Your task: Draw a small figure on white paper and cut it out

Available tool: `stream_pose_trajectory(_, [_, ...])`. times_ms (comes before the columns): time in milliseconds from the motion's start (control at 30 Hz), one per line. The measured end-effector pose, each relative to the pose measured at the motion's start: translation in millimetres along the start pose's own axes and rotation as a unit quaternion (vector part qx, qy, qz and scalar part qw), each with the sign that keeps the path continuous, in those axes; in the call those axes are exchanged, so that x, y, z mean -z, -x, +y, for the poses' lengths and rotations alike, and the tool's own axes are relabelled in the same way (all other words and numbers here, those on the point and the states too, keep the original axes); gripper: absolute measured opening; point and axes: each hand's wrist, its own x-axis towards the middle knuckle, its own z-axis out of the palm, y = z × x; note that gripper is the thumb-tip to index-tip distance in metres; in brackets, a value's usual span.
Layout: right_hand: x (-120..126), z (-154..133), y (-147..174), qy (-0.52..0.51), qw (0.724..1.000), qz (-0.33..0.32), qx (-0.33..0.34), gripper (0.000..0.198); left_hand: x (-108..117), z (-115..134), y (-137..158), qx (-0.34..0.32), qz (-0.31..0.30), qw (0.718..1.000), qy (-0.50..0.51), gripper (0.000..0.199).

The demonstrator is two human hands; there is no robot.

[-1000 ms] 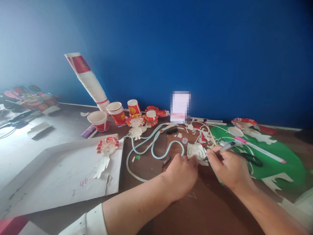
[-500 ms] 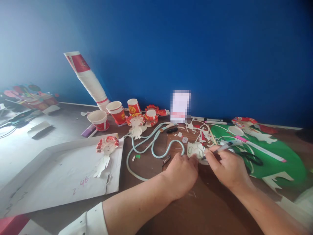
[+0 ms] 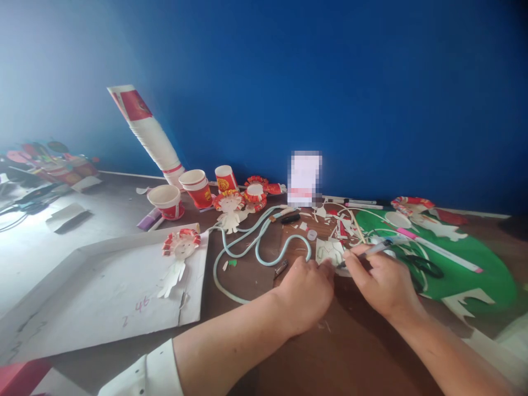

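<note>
My right hand (image 3: pixel 383 280) is closed round a grey marker (image 3: pixel 373 248), its tip low at the right side of a small piece of white paper (image 3: pixel 329 250). Dark and greenish lines are drawn on that paper. My left hand (image 3: pixel 307 291) has its fingers curled, with the fingertips pressing the paper's lower edge to the brown table; part of the paper is hidden beneath them. Just left of it curves a light blue cord (image 3: pixel 284 258). Right of my right hand, black-handled scissors (image 3: pixel 423 265) lie on a round green sheet (image 3: pixel 482 289), partly covered.
A pink-ended marker (image 3: pixel 441 250) lies on the green sheet. Paper scraps (image 3: pixel 342 228) litter the table. Further left are red-and-white paper cups (image 3: pixel 165 203), a leaning cup stack (image 3: pixel 154 140), paper lion figures (image 3: pixel 181 250) and a large white box lid (image 3: pixel 103 286). A blue wall (image 3: pixel 330 82) rises behind.
The marker and my right hand have shifted very slightly at the paper. My left hand stays in the same place on it.
</note>
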Motion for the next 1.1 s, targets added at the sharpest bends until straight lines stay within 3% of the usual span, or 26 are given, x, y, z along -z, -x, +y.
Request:
stream_pose_trajectory(500, [3, -3, -1, -0.006, 1.000, -0.012, 0.002, 0.026, 3, -1, 0, -0.001, -0.015, 1.000, 0.000, 0.037])
stream_pose_trajectory(1100, [5, -4, -1, -0.020, 1.000, -0.019, 0.007, 0.024, 15, -13, -6, 0.021, -0.068, 0.990, 0.126, 0.041])
